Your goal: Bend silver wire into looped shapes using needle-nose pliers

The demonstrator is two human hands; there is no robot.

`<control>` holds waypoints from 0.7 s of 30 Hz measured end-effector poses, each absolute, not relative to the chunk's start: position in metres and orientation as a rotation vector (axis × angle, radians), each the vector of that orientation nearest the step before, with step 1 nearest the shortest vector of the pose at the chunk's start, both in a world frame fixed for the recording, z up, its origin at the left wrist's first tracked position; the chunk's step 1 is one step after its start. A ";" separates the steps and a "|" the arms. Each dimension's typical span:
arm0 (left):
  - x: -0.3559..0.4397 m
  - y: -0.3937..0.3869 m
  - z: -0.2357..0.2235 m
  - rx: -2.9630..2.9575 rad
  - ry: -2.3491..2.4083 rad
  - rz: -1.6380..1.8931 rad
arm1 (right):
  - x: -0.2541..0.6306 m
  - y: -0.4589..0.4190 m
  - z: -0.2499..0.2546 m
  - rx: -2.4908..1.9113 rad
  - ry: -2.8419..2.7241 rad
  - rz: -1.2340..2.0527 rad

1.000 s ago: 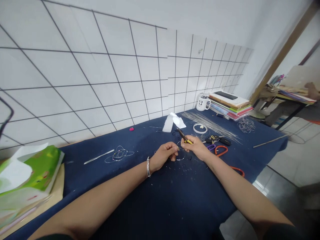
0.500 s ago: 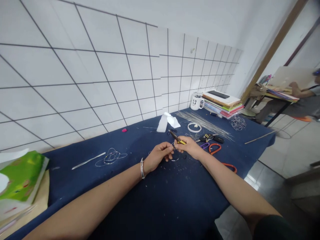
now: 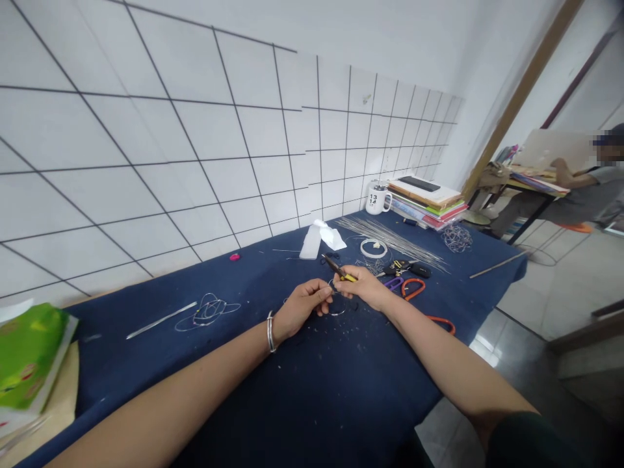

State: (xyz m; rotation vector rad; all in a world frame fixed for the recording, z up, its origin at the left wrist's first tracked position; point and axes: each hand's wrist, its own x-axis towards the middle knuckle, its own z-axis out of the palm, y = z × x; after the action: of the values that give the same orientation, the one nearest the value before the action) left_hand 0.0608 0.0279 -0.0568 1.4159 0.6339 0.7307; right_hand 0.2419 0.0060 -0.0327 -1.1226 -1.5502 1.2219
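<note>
Over the worktop (image 3: pixel 273 403), the left hand (image 3: pixel 308 303) pinches wire (image 3: pixel 337 314) that may slip if the right hand (image 3: pixel 359 286), gripping pliers (image 3: pixel 336 266), jerks

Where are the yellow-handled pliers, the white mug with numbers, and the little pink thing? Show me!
Yellow-handled pliers (image 3: pixel 343 273): head view, where dark metal meets yellow handle.
White mug (image 3: pixel 375 200): head view, the middle of its side.
Little pink thing (image 3: pixel 234 257): head view, on its middle.

White mug (image 3: pixel 376 199) beside stacked books (image 3: pixel 433 200), perhaps a green tissue packet (image 3: pixel 32 361), cut off, seated person (image 3: pixel 592 192) beyond
</note>
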 end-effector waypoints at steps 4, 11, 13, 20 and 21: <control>0.061 0.028 -0.057 1.418 0.628 0.724 | 0.243 0.008 -0.035 -1.118 -1.538 1.213; 0.061 0.027 -0.056 1.414 0.635 0.734 | 0.242 0.009 -0.036 -1.092 -1.428 1.259; 0.061 0.027 -0.056 1.412 0.640 0.737 | 0.242 0.011 -0.036 -1.069 -1.326 1.281; 0.060 0.026 -0.056 1.409 0.638 0.737 | 0.253 0.022 -0.044 -0.985 -0.985 1.291; 0.060 0.026 -0.055 1.408 0.638 0.738 | 0.255 0.023 -0.045 -0.991 -0.969 1.289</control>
State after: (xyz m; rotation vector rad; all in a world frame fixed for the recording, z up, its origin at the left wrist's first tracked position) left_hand 0.0605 0.0259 -0.0553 1.4076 0.6384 0.7385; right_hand 0.2546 0.0231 -0.0448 -0.9914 -0.9685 1.2893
